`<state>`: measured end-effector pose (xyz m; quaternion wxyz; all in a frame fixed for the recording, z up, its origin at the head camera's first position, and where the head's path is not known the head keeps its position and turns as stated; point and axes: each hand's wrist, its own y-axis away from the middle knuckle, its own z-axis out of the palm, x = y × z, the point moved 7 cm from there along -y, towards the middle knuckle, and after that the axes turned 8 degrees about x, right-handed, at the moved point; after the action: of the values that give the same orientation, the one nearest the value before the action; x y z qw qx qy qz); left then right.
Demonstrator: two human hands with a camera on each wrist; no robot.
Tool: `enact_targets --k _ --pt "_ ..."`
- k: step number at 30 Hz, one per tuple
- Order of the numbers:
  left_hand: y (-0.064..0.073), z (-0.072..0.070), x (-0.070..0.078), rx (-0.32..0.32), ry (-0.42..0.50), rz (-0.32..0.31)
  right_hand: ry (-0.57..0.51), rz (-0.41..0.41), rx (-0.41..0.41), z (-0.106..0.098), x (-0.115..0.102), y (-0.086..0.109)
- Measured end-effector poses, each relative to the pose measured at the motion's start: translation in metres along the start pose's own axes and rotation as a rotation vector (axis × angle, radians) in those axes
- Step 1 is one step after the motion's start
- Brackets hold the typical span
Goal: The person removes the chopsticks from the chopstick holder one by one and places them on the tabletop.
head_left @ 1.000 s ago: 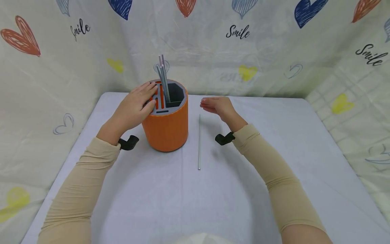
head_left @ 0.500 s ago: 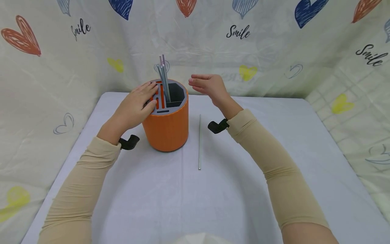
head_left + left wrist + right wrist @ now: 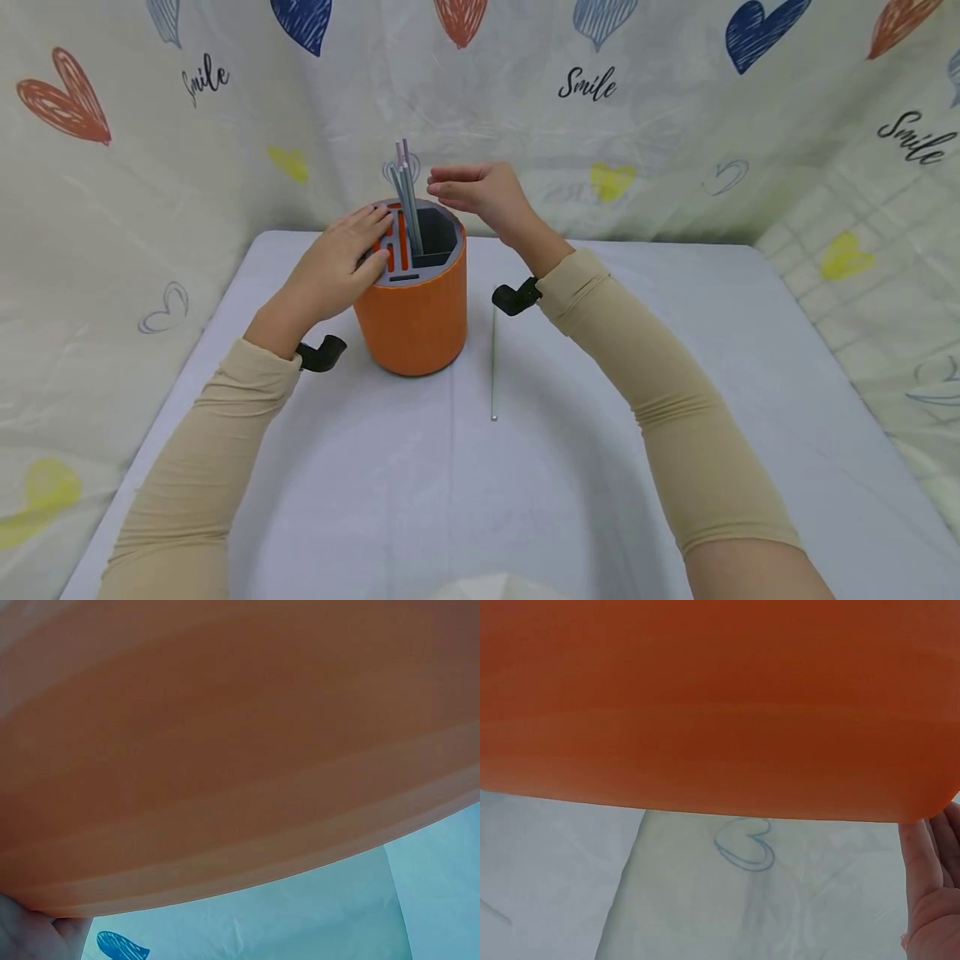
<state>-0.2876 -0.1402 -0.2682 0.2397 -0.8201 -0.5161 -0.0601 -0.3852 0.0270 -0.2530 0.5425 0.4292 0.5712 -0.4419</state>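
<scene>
A round orange utensil holder (image 3: 411,333) stands left of the table's middle, its grey top (image 3: 417,273) cut with narrow slots and a wide dark opening. Several thin silvery sticks (image 3: 407,196) rise from that opening. My left hand (image 3: 330,265) rests over the top's left side, fingers extended. Behind the right rim, my right hand (image 3: 480,196) hovers with straight fingers pointing at the sticks, holding nothing. Another thin stick (image 3: 493,367) lies lengthwise on the table. Both wrist views are mostly filled by the holder's orange wall (image 3: 705,712), with part of the right hand (image 3: 934,885) at the lower right.
A white cloth covers the table (image 3: 420,500). Patterned sheeting (image 3: 510,108) with hearts and writing hangs behind and at both sides. The rounded top of a pale object (image 3: 495,587) shows at the bottom edge.
My right hand has risen from beside the stick on the table and moved left and back to the holder's rim. The left hand stays on the holder; the view has shifted slightly.
</scene>
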Motion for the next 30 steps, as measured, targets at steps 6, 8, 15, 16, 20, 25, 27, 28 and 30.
enact_targets --k 6,8,15,16,20,25,27,28,30 --pt "0.003 0.000 -0.003 0.003 0.005 -0.010 0.075 -0.043 -0.063 0.016 -0.003 -0.001" --pt "0.003 0.001 -0.002 0.008 0.009 -0.005 0.087 -0.040 -0.066 0.020 -0.003 -0.001" --pt "0.001 0.001 -0.002 0.020 0.002 0.016 0.075 -0.026 -0.039 0.023 -0.005 -0.004" --pt "0.001 0.001 -0.002 0.019 0.001 0.016 0.076 -0.028 -0.037 0.024 -0.005 -0.004" --pt "0.001 0.001 -0.002 0.025 0.004 0.011 0.095 -0.035 -0.037 0.027 -0.004 -0.006" --pt "0.001 0.001 -0.001 0.030 0.010 0.014 0.104 -0.053 -0.044 0.029 -0.005 -0.007" --pt "0.000 0.002 -0.002 0.034 0.007 0.020 0.115 -0.047 -0.036 0.028 -0.005 -0.007" --pt "0.000 0.002 -0.002 0.036 0.005 0.021 0.115 -0.045 -0.033 0.027 -0.006 -0.006" --pt "0.000 0.003 -0.002 0.036 0.003 0.021 0.105 -0.055 -0.032 0.025 -0.011 -0.005"
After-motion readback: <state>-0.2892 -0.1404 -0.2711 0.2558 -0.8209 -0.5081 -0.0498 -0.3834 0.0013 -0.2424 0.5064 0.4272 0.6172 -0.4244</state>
